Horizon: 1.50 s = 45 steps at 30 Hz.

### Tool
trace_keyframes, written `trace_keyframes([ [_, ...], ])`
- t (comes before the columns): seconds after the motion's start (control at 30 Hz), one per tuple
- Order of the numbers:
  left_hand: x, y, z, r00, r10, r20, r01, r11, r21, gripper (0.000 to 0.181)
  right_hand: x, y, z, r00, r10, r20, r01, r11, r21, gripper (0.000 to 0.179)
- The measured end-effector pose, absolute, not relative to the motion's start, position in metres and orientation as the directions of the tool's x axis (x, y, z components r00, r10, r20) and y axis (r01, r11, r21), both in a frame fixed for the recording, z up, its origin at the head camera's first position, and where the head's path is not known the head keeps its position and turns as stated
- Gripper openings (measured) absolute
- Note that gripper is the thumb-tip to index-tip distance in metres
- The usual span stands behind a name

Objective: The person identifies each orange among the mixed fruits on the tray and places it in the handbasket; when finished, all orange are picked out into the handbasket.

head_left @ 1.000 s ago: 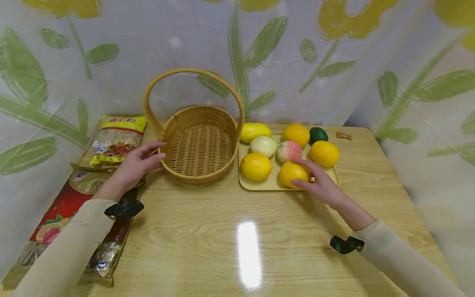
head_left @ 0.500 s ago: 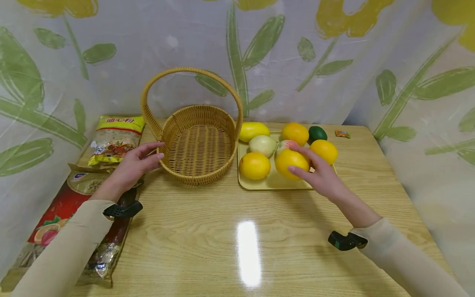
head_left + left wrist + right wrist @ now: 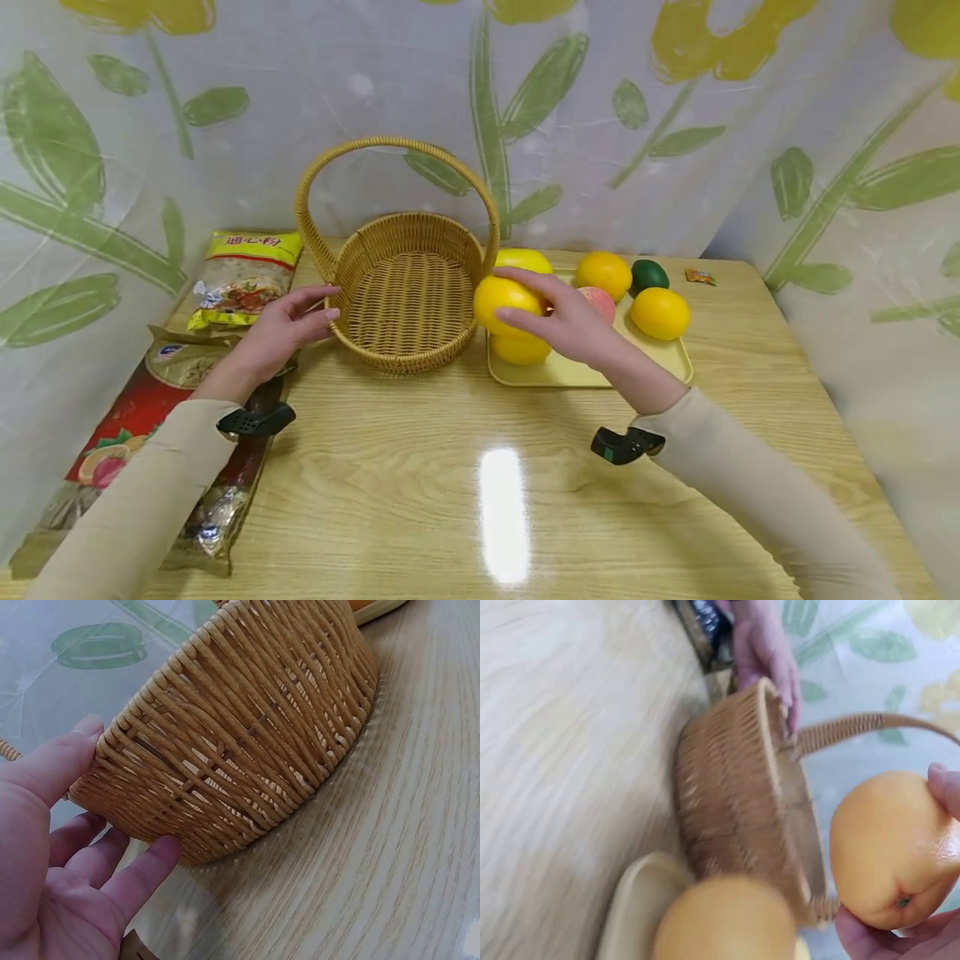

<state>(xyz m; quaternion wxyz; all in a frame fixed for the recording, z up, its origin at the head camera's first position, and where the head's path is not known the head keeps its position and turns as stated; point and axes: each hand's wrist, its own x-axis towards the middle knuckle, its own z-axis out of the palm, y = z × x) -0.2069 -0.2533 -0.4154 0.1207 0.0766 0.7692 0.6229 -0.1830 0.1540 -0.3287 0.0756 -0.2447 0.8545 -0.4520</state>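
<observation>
My right hand (image 3: 573, 321) holds an orange (image 3: 506, 304) between thumb and fingers. It is raised above the left end of the yellow tray (image 3: 555, 377), near the basket's right side. The right wrist view shows the stem dimple of this orange (image 3: 889, 851). The wicker basket (image 3: 408, 358), with its tall arched handle, has nothing in it. My left hand (image 3: 288, 329) rests against the basket's left rim. In the left wrist view its thumb (image 3: 64, 757) meets the rim and its spread fingers (image 3: 150, 866) lie along the outer wall.
The tray bears another orange (image 3: 521, 348), a peach (image 3: 600, 304), a long yellow fruit (image 3: 525, 260), a dark green fruit (image 3: 649, 275) and more orange-coloured fruit. A small wrapped packet (image 3: 701, 276) lies right of it. Food bags (image 3: 243, 271) lie at the left.
My right hand has lifted the orange off the tray and carried it left toward the basket, over the tray's other fruit. The left hand has stayed at the basket rim.
</observation>
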Motion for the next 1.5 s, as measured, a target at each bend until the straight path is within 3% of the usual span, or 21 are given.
trace_keyframes([
  [0.3, -0.206, -0.256, -0.416, -0.961, 0.264, -0.083, -0.024, 0.219, 0.975, 0.060, -0.228, 0.077, -0.323, -0.867, -0.498, 0.031, -0.322, 0.512, -0.796, 0.057],
  [0.7, -0.207, -0.252, -0.416, -0.956, 0.288, -0.061, -0.007, 0.185, 0.983, 0.060, -0.292, 0.019, -0.359, -0.947, -0.316, -0.049, -0.111, 0.471, -0.875, 0.060],
  [1.23, -0.206, -0.254, -0.416, -0.957, 0.284, -0.057, -0.005, 0.179, 0.984, 0.059, -0.311, -0.007, -0.382, -0.956, -0.281, -0.084, -0.090, 0.553, -0.828, 0.057],
  [1.5, -0.206, -0.255, -0.415, -0.957, 0.281, -0.066, -0.012, 0.188, 0.982, 0.059, -0.310, -0.008, -0.385, -0.934, -0.329, -0.141, -0.043, 0.494, -0.868, 0.055],
])
